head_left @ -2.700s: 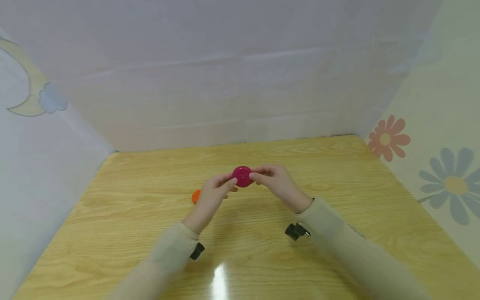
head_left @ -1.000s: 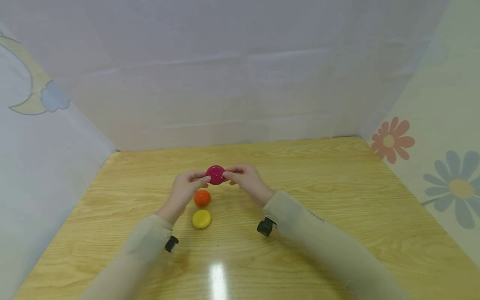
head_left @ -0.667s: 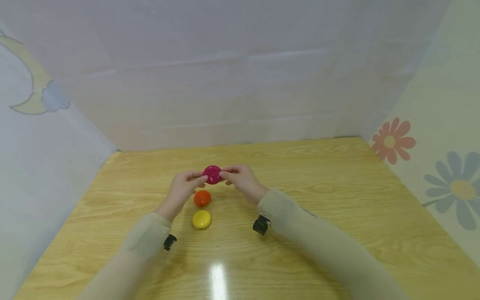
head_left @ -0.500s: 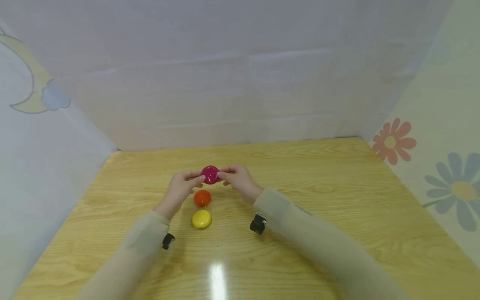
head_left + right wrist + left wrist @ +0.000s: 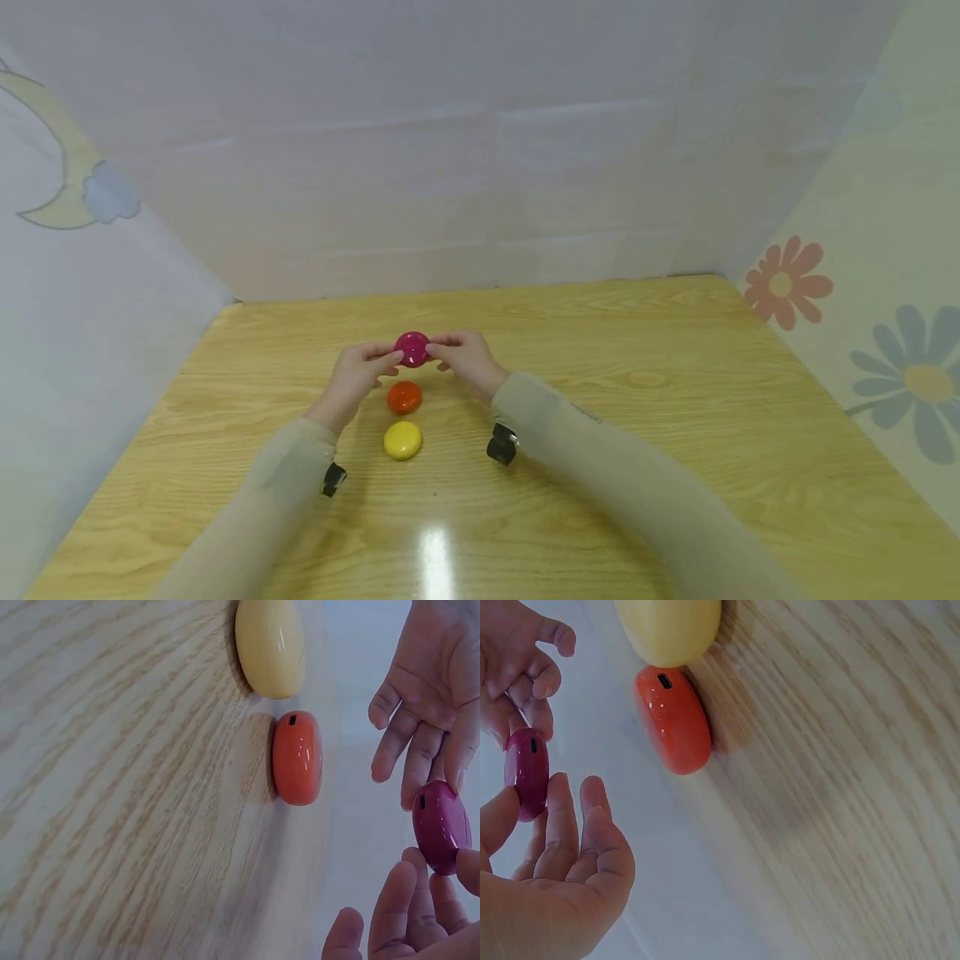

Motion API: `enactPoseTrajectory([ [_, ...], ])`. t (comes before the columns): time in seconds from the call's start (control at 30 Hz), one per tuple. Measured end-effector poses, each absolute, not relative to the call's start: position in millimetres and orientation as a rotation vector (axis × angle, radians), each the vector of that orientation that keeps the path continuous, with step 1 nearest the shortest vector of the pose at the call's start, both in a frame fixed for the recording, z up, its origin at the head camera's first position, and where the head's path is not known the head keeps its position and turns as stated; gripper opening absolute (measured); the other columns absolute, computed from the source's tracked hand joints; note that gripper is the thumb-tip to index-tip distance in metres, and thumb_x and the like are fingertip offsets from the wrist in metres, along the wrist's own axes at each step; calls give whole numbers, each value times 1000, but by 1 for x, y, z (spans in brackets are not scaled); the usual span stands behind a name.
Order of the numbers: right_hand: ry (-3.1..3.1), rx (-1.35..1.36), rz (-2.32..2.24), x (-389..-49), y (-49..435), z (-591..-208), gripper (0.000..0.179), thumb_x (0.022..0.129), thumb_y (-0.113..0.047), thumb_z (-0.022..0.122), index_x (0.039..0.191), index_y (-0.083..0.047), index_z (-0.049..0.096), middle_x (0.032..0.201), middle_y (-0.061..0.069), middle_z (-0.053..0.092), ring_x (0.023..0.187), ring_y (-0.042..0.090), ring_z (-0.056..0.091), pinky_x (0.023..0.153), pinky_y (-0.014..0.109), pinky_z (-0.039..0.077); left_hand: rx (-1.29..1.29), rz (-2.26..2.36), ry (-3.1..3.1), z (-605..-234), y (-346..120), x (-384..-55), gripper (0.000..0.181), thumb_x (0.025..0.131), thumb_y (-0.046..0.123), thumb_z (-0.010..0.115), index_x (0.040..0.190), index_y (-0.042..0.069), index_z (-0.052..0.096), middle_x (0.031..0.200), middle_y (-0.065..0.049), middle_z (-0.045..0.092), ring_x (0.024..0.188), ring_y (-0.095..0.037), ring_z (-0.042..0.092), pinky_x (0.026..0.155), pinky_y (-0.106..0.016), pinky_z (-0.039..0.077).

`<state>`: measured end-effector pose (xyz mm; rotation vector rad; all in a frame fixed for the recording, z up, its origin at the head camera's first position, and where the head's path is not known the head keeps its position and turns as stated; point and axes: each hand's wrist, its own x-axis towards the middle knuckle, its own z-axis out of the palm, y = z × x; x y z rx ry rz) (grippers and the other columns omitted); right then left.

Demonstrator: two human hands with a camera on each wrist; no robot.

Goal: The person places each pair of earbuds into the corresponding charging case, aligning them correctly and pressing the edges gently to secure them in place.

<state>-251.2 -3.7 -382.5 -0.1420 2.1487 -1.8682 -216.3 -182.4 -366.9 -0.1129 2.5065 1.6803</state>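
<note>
A glossy magenta round disc (image 5: 412, 349) is held up between both hands above the far part of the table. My left hand (image 5: 354, 379) pinches its left edge with thumb and fingers. At the opposite edge my right hand (image 5: 470, 363) pinches it the same way. Both wrist views show a small dark slot in the rim of the magenta disc (image 5: 529, 776). An orange disc (image 5: 404, 397) of similar shape, with a slot too, lies on the table just in front of the hands. Closer to me lies a yellow disc (image 5: 402, 440).
The wood-grain table (image 5: 637, 433) extends to a pale back wall (image 5: 480, 167). Patterned walls stand on the left and right, with a moon and flowers. A camera hangs beneath each sleeve cuff, and a bright reflection lies near the table's front.
Both hands have carried the magenta disc leftward, from right of the orange disc to just behind it. The orange and yellow discs, earlier partly or wholly covered by the left arm, now show fully.
</note>
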Motion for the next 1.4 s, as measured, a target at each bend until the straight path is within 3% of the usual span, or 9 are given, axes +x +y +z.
enactPoseTrajectory([
  [0.13,2153,-146,-1868,-255,-8,-387,22,95,-13,63,110,3,68,100,13,70,75,18,58,80,40,46,-138,1669,2513,-369,-184,-217,37,100,21,56,124,-6,58,120,-21,63,105,-35,60,90,-47,45],
  [0.6,2194,-82,-1813,-271,-19,-393,22,95,-12,64,109,4,70,101,15,71,78,30,62,65,30,45,-268,1616,2520,-380,-188,-232,40,99,24,58,126,-5,59,125,-21,61,104,-34,60,88,-43,47],
  [0.93,2140,-16,-1845,-275,-29,-401,18,94,-6,63,106,7,69,97,17,70,72,26,59,72,34,53,-345,1666,2441,-388,-193,-239,40,100,19,57,128,-9,55,130,-26,55,108,-38,59,90,-41,48],
  [1.17,2162,19,-1828,-277,-33,-405,19,93,-5,64,107,7,69,92,14,70,68,18,56,59,23,45,-382,1703,2394,-393,-196,-243,39,99,17,58,127,-10,55,130,-26,55,105,-31,63,93,-35,47],
  [1.3,2177,25,-1802,-279,-35,-407,18,92,-4,64,105,7,69,86,12,68,70,18,57,60,24,46,-416,1715,2363,-397,-197,-245,37,97,17,61,123,-9,58,120,-20,62,90,-21,65,78,-26,47],
  [1.4,2195,33,-1775,-281,-35,-410,17,92,-4,65,104,7,70,87,15,68,68,17,57,59,23,46,-433,1687,2370,-398,-197,-246,35,96,18,63,120,-8,61,112,-15,67,82,-14,61,63,-23,40],
])
